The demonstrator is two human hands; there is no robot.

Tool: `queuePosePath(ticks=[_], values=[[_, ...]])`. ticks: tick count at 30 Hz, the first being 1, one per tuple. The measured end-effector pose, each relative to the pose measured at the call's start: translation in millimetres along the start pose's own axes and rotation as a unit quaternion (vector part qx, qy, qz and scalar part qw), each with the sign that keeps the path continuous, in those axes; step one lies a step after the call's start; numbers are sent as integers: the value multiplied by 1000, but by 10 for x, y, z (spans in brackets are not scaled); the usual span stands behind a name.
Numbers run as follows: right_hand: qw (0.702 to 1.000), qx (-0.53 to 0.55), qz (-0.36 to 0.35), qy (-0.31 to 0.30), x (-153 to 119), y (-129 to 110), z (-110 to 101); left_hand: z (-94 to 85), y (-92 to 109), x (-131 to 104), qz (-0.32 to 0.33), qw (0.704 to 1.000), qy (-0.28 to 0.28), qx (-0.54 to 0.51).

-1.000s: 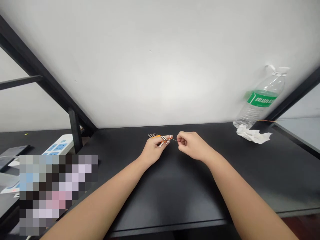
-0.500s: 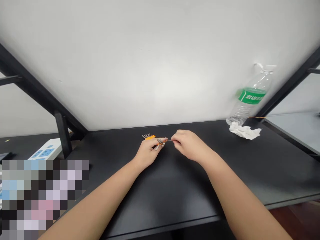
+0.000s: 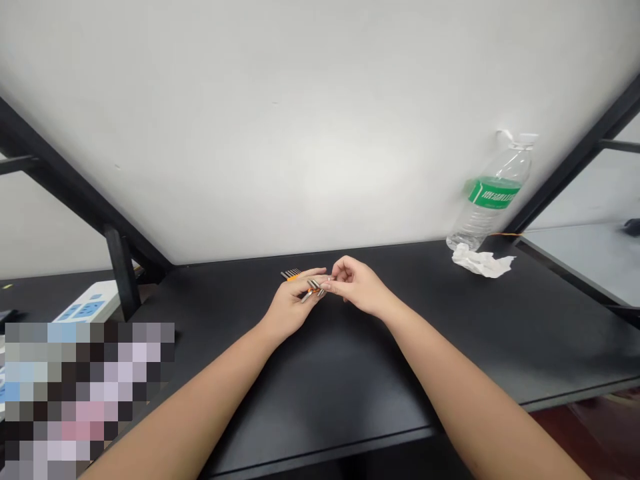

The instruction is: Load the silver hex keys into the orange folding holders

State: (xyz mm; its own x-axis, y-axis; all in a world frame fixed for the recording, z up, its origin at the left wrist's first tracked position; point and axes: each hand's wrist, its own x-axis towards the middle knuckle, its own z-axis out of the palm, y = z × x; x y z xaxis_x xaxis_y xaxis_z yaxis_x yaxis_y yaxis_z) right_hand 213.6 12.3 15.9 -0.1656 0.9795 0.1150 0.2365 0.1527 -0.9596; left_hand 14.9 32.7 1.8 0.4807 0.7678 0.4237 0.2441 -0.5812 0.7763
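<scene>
In my left hand (image 3: 290, 308) is an orange holder (image 3: 292, 279) with several metal hex keys (image 3: 314, 285). Their straight ends stick out past the far side of the hand, and thicker silvery ends show between thumb and fingers. My right hand (image 3: 356, 287) meets the left fingertips, its thumb and fingers pinched at the near end of the set. A hex key seems to be in that pinch, mostly hidden by the fingers. Both hands are just above the black tabletop (image 3: 320, 387).
To the right, a clear plastic bottle (image 3: 493, 193) with a green label leans by the pale wall, a crumpled white tissue (image 3: 483, 261) at its foot. A white power strip (image 3: 90, 303) lies at the left beside a black metal frame (image 3: 123, 273). The lower left is pixelated.
My right hand has moved left, from slightly apart with a thin metal rod between the hands, to touching the left fingertips. My left hand keeps its hold. The view has shifted slightly.
</scene>
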Motion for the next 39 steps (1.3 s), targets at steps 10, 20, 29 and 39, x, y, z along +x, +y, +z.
queuePosePath(ticks=[10,20,29,39], values=[[987,61,-65,-137,-70,35,237,-1,21,-5,-105,974,7,-201],[990,88,-40,-107,-66,94,251,-5,45,-24,-187,913,-42,-360],[958,270,27,-89,-58,83,247,-48,32,-6,-163,903,4,-397],[985,165,5,-52,-54,87,159,-135,-39,22,-138,970,-3,-200]])
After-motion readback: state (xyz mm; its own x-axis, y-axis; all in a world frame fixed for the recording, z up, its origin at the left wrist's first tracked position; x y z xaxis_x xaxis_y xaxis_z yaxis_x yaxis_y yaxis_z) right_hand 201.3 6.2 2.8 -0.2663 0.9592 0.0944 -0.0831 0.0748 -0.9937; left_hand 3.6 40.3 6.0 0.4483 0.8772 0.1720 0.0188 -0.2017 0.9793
